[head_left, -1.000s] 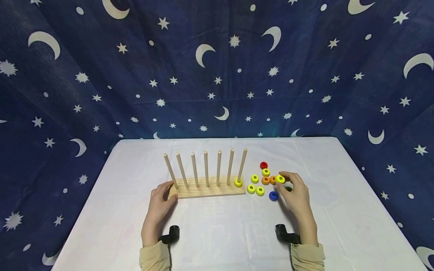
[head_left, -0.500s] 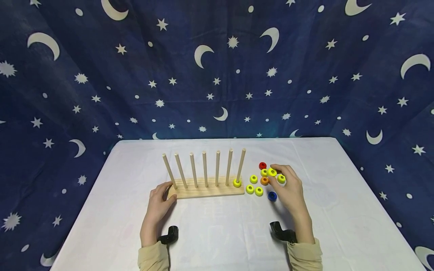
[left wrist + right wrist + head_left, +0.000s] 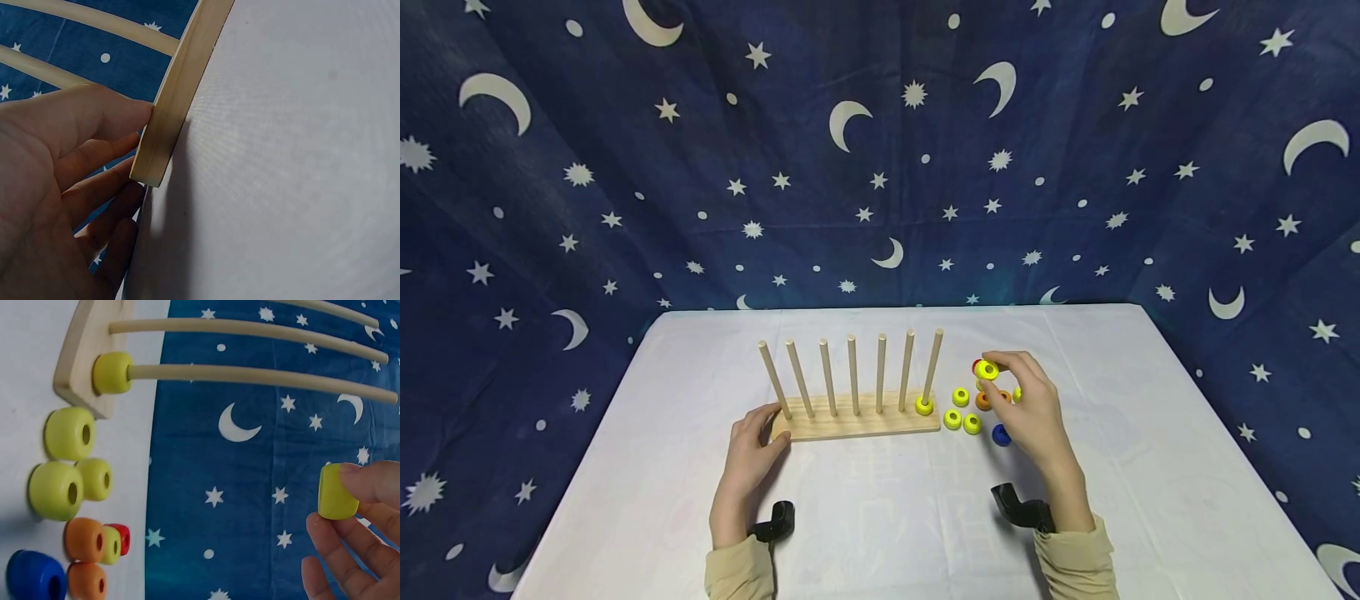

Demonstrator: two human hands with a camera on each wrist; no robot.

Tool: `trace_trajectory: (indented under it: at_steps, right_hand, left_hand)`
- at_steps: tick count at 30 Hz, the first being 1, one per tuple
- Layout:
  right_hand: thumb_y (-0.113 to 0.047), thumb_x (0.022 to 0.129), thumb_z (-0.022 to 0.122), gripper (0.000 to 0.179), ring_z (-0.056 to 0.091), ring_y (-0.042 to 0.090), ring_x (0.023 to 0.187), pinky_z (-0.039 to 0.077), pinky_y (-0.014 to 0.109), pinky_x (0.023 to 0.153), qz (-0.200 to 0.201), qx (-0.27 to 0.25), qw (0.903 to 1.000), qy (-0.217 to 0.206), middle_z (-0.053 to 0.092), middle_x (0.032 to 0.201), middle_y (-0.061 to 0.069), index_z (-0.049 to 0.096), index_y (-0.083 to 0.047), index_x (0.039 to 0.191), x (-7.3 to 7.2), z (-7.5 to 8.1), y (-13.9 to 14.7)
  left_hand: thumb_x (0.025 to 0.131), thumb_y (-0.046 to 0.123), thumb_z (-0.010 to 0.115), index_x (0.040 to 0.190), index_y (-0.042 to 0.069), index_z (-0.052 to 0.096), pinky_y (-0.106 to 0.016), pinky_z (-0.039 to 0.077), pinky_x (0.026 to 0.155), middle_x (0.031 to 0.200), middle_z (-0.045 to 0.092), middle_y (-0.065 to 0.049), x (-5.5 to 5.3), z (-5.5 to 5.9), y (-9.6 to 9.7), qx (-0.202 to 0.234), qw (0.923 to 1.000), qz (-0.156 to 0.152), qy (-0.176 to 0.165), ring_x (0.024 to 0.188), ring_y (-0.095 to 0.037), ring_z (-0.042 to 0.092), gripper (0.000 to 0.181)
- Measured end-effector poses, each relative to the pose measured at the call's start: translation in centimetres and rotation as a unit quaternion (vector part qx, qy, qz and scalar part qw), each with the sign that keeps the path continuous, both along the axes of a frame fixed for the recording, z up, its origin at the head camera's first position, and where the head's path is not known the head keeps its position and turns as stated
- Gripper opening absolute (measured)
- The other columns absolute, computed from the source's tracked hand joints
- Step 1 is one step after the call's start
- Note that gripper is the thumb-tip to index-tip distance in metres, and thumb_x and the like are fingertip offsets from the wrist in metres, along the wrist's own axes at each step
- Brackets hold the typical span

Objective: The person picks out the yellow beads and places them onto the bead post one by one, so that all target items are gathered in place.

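A wooden peg stand with a row of upright pegs sits on the table. My left hand grips its left end; in the left wrist view the thumb presses the base edge and the fingers reach behind it. One yellow bead is at the bottom of the rightmost peg. Raised above the loose beads, my right hand pinches another yellow bead between thumb and fingers, apart from the pegs. The held bead partly covers a red bead in the head view.
Right of the stand lie several loose yellow beads, orange beads and a blue bead. The right hand hides some of them in the head view. White cloth covers the table, and a starry dark blue curtain hangs behind.
My right hand has lifted the pinched yellow bead and moved it left and away from me, over the other beads. My left hand stays on the peg stand.
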State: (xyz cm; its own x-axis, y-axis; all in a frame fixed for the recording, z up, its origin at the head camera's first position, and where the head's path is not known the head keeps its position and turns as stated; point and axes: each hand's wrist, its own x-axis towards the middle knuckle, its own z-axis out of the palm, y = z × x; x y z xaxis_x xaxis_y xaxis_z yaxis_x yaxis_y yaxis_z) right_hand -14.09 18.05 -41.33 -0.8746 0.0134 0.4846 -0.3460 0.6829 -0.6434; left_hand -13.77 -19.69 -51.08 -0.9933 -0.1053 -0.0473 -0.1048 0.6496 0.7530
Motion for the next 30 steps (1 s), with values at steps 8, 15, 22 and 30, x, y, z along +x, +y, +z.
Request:
trace_trajectory:
  at_steps: [8, 15, 22, 30]
  right_hand:
    - [-0.003, 0.080, 0.073, 0.038, 0.056, 0.016, 0.099, 0.045, 0.043, 0.093, 0.022, -0.004, 0.9997, 0.014, 0.064, 0.108, 0.004, 0.065, -0.009, 0.116, 0.0, 1.4, -1.2]
    - [-0.004, 0.079, 0.074, 0.039, 0.056, 0.011, 0.096, 0.048, 0.026, 0.087, 0.032, 0.007, 0.9986, 0.041, 0.063, 0.109, 0.002, 0.065, -0.010, 0.117, 0.0, 2.5, -1.8]
    - [-0.002, 0.079, 0.073, 0.039, 0.055, 0.009, 0.094, 0.047, 0.010, 0.071, 0.047, 0.002, 0.9971, 0.060, 0.063, 0.111, 0.003, 0.065, -0.010, 0.117, -0.1, 3.6, -2.4]
    - [-0.001, 0.079, 0.072, 0.038, 0.056, 0.012, 0.097, 0.044, 0.016, 0.085, 0.066, -0.012, 0.9940, 0.086, 0.064, 0.110, 0.004, 0.066, -0.009, 0.116, -0.2, 4.7, -3.0]
  left_hand:
    - [0.087, 0.015, 0.064, 0.137, 0.005, 0.050, -0.057, 0.028, 0.112, 0.145, 0.045, -0.017, 0.1, 0.0, -0.1, 0.001, 1.0000, 0.001, 0.004, 0.133, -0.036, 0.033, 0.053]
    - [0.088, 0.017, 0.063, 0.138, 0.005, 0.049, -0.056, 0.027, 0.112, 0.146, 0.044, -0.017, 0.0, 0.0, -0.1, 0.001, 1.0000, -0.003, -0.001, 0.134, -0.035, 0.032, 0.053]
    - [0.087, 0.017, 0.062, 0.137, 0.004, 0.049, -0.057, 0.027, 0.113, 0.146, 0.044, -0.018, 0.0, 0.1, -0.1, -0.002, 1.0000, -0.004, 0.000, 0.135, -0.037, 0.031, 0.053]
    - [0.087, 0.018, 0.063, 0.137, 0.005, 0.050, -0.057, 0.026, 0.113, 0.146, 0.045, -0.017, 0.0, 0.0, -0.1, -0.002, 1.0000, 0.000, 0.001, 0.135, -0.036, 0.031, 0.053]
